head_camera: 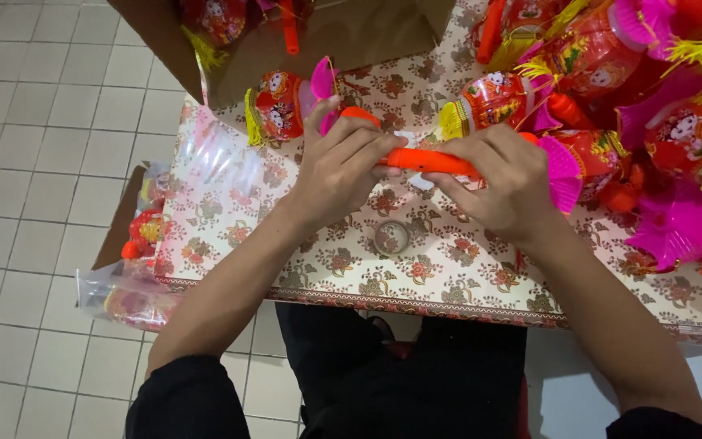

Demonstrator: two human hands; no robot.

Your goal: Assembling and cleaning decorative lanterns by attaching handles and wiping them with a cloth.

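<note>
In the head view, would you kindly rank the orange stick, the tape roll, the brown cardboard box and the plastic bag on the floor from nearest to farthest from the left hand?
From the left hand:
1. Orange stick: held in its fingers, running to the right.
2. Tape roll: on the tablecloth, just below and right.
3. Brown cardboard box: at the table's far edge, above.
4. Plastic bag: on the floor, far lower left.

left hand (341,167): fingers curled, gripping | right hand (501,180): fingers pinching | forearms converging
</note>
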